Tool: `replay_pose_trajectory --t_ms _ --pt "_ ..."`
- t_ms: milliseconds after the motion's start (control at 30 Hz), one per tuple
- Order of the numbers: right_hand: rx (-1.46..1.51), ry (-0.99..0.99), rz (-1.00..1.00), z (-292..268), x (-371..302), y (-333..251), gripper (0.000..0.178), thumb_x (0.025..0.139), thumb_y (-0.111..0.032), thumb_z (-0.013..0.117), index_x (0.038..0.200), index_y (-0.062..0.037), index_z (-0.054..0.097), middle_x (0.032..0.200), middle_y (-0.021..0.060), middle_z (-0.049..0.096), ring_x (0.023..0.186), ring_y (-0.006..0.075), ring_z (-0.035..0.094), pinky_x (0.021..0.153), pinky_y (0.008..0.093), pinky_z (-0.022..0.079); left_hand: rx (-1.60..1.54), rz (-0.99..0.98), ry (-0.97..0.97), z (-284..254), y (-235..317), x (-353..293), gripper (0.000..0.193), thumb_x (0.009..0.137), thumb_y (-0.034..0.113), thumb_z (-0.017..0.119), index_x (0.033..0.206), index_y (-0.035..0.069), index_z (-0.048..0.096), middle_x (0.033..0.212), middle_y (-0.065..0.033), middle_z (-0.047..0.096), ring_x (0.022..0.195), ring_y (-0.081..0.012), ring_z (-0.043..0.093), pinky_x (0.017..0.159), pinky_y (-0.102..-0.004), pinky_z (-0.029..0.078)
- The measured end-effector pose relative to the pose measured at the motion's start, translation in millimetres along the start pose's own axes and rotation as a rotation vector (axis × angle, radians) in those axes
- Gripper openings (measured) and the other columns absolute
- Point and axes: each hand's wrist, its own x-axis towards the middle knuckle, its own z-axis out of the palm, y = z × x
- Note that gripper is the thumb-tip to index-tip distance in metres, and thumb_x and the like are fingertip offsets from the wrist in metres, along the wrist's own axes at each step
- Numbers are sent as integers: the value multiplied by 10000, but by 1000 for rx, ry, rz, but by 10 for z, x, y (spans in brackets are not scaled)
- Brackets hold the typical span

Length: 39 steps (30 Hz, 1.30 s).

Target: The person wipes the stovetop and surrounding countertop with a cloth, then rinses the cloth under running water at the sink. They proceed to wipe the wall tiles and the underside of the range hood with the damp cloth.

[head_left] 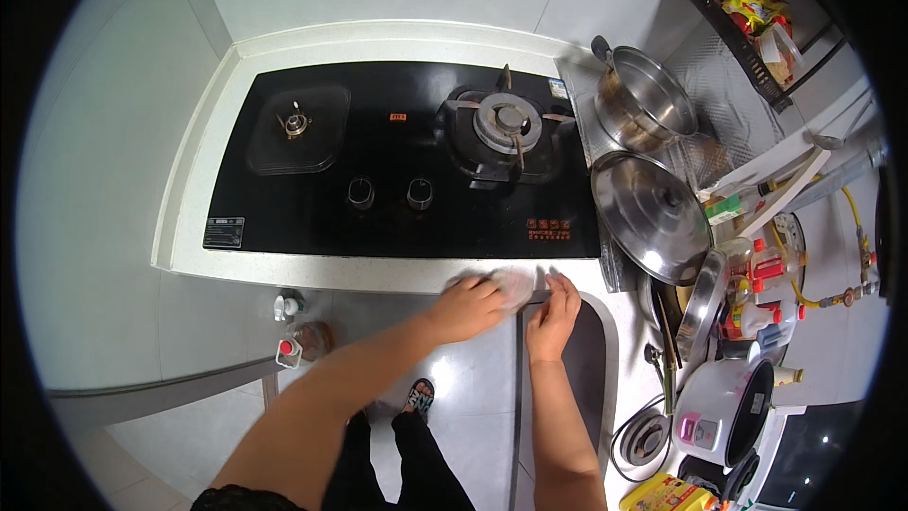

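My left hand [463,310] is closed on a pale, crumpled cloth [514,290] at the front edge of the white countertop [416,273]. To the right of it, my right hand [554,320] reaches up to the same edge, its fingers stretched out and its thumb apart. A small dark spot shows by its fingertips; I cannot tell what it is. Beyond both hands lies a black glass gas hob [312,218] with two knobs. Its right burner [509,123] has its pan support on, while the left burner [296,125] is bare.
Right of the hob stand a steel pot [643,104] and a large steel lid [653,213]. Bottles [771,265] and a white rice cooker [709,412] crowd the right side. A dark sink [591,350] lies beside my right forearm. Bottles [307,343] stand on the floor at left.
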Motion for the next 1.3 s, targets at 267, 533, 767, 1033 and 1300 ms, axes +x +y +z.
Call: replay_pose_trajectory --t_ms 267,533,767,1033,1300 --pt "41 -28 -103 87 171 -113 447 785 68 571 1218 -46 560 1320 173 443 1254 368 399 1042 447 370 -273 -682 266 -956 -499 -1270 200 784 134 622 975 141 678 1059 -56 611 983 -253 572 799 -389 488" --pt "-160 -96 -133 483 247 -271 436 922 -236 504 1331 -87 491 1457 171 350 1370 398 264 1107 578 186 -71 -298 17 -593 -511 -57 386 810 134 579 1193 89 590 1265 -68 517 1211 -272 450 998 -425 367" --pt "-289 -124 -129 430 166 -65 491 929 -268 464 1397 -127 427 1495 174 293 1388 420 209 1088 596 165 -107 -266 -54 -729 -575 -317 383 832 142 552 1212 118 591 1392 -49 465 1299 -248 397 1067 -411 329" --pt "-338 -160 -98 491 112 -125 498 964 -285 363 1426 -101 378 1533 181 215 1417 420 139 1106 596 96 367 -627 -58 -1798 -1490 -3227 376 814 134 548 1188 105 579 1338 -161 507 1207 -387 486 1030 -497 354" --pt "-318 -294 -235 626 172 -691 448 935 -259 457 1341 -71 468 1476 164 321 1402 378 216 1087 649 63 419 -752 -123 -1087 -1017 -2106 368 867 174 520 1224 96 562 1280 -94 522 1162 -277 506 976 -440 402"
